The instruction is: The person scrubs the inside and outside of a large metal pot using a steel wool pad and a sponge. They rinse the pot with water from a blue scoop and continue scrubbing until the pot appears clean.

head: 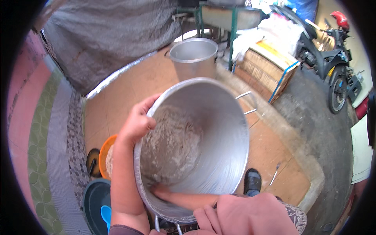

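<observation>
A large metal basin (223, 158) with loop handles tilts in front of me, its mouth facing up towards me. My left hand (141, 119) grips its rim at the upper left, the thumb over the edge. Inside lies a greyish, wet, lumpy mass (173, 144), spread over the left side of the bottom. My right hand (161, 191) reaches into the basin at the lower left, against the near wall and the edge of the mass. Motion blur hides its fingers, so I cannot tell whether they hold anything.
At left are an orange bowl (104, 149) of pale crumbly material and a dark tub (95, 191) with a blue plastic utensil (106, 216). A tall metal pot (194, 66) stands beyond. Rightward lie a fork (275, 173), a concrete curb (282, 132), a wooden crate (261, 70) and a motorcycle (323, 61).
</observation>
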### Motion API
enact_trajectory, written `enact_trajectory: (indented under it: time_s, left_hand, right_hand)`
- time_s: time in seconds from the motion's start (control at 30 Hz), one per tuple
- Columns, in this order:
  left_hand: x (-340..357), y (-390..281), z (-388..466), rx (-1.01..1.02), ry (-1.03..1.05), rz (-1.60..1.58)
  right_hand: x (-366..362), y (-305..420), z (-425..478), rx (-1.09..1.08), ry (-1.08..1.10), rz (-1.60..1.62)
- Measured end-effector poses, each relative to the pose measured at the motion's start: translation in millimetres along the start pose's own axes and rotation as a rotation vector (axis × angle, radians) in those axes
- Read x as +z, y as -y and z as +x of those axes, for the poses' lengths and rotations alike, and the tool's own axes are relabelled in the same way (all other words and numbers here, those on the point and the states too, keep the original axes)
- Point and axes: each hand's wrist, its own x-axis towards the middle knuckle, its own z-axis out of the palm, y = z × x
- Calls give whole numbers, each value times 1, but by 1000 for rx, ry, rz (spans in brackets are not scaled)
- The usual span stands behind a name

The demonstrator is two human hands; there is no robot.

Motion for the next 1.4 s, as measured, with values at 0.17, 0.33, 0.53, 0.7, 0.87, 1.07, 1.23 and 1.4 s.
enact_trajectory:
  time_s: [0.17, 0.33, 0.53, 0.7, 0.87, 1.07, 1.23, 1.4]
  left_hand:
    - [20, 9, 19, 34, -77, 49]
    - [46, 13, 40, 74, -130, 63]
    - [38, 18, 41, 66, -335, 84]
    - [25, 26, 32, -43, -363, 97]
    - [-13, 50, 18, -155, -615, 411]
    - [-44, 57, -21, -122, -336, -335]
    - [-38, 15, -91, 0, -39, -553]
    - [2, 42, -114, 458, -565, 17]
  right_hand:
    - [-48, 23, -94, -548, -263, 335]
    - [-118, -104, -238, -315, -26, -344]
    - [-142, -68, -252, -124, -31, -640]
    - [-112, -50, -265, -804, -447, -278]
    - [-135, -55, -280, -304, -169, -644]
    - [-127, -6, -229, -336, -256, -649]
    - [-154, 106, -157, -262, -450, -173]
    - [-119, 162, -106, -470, -454, 139]
